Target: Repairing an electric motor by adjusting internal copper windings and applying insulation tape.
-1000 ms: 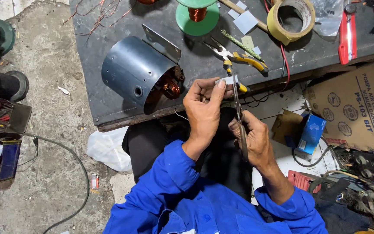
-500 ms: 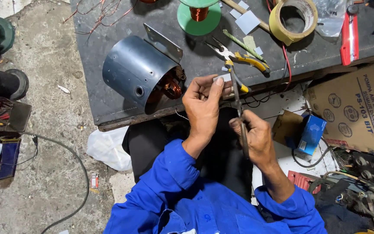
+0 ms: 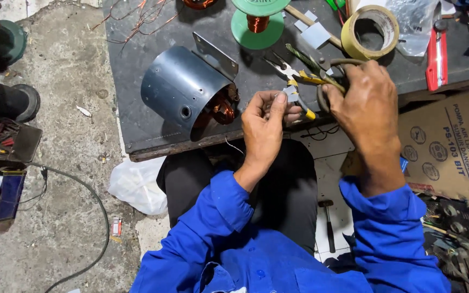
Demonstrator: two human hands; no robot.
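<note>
The left hand (image 3: 264, 127) pinches a small pale paper slip (image 3: 290, 93) just beside the grey motor housing (image 3: 183, 89). The right hand (image 3: 367, 103) grips scissors (image 3: 321, 89) — over the dark desk (image 3: 137, 70).

Rough grey concrete floor (image 3: 66, 108) — dark worktable (image 3: 137, 81) above it.

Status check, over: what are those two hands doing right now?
Left hand pinching a small grey slip. Right hand gripping scissors over the bench. Pliers lying between the hands; motor housing just to the left.
</note>
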